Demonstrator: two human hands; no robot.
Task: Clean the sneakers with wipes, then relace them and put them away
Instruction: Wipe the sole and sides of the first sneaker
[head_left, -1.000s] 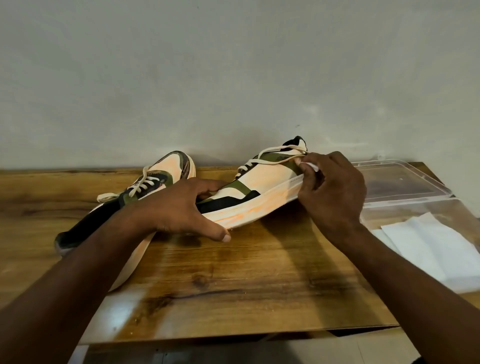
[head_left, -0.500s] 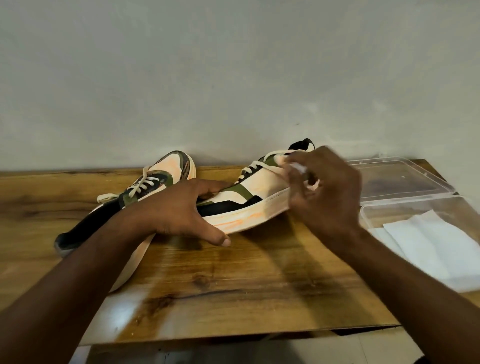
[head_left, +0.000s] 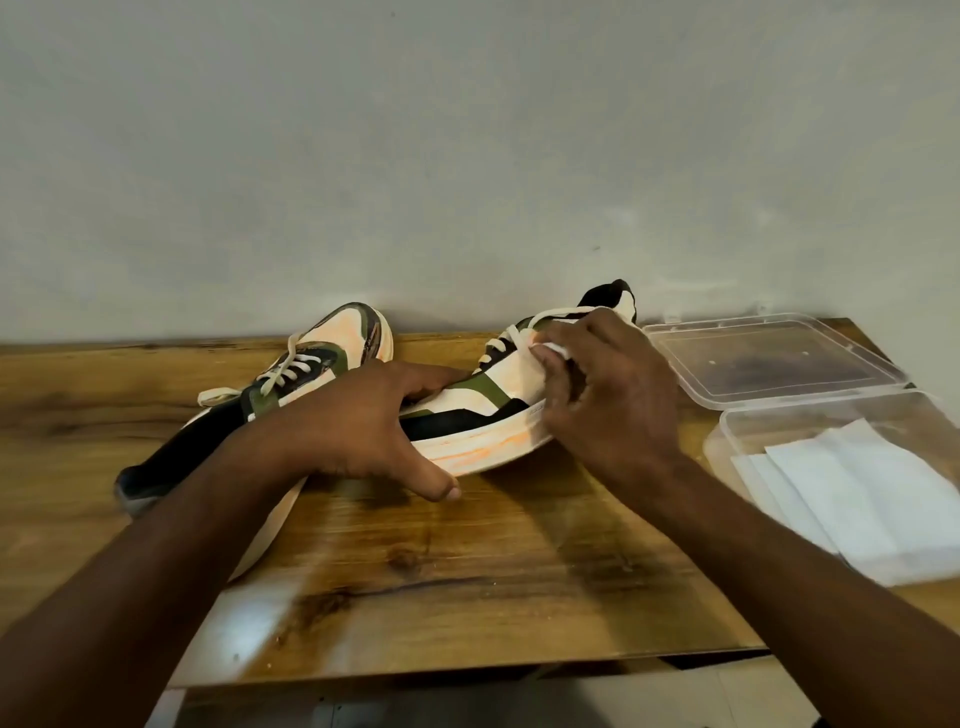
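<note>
Since a second ago the right hand (head_left: 608, 395) has slid from the heel end of the sneaker toward the middle of its side panel, so it's working along the upper. Only the head view to go on: that hand pinches a small white wipe (head_left: 551, 349) between its fingertips and presses it to the cream side of the near sneaker (head_left: 498, 410), just below the laces. The left hand (head_left: 363, 431) grips the toe end of the same shoe, thumb down toward the surface (head_left: 467, 571), tilting the sole up. The second sneaker (head_left: 291, 379) lies on its side just behind the left wrist, laces in place. At right sits a clear tub (head_left: 831, 415) with fresh white wipes (head_left: 852, 493), its lid (head_left: 769, 358) beside it near the wall. Progress-wise I'd say this is early days: orange smears show along the midsole of the held shoe, the other one doesn't look touched, and both have their laces threaded, so the rest of the cleaning, any relacing and putting them away are all left to do.
</note>
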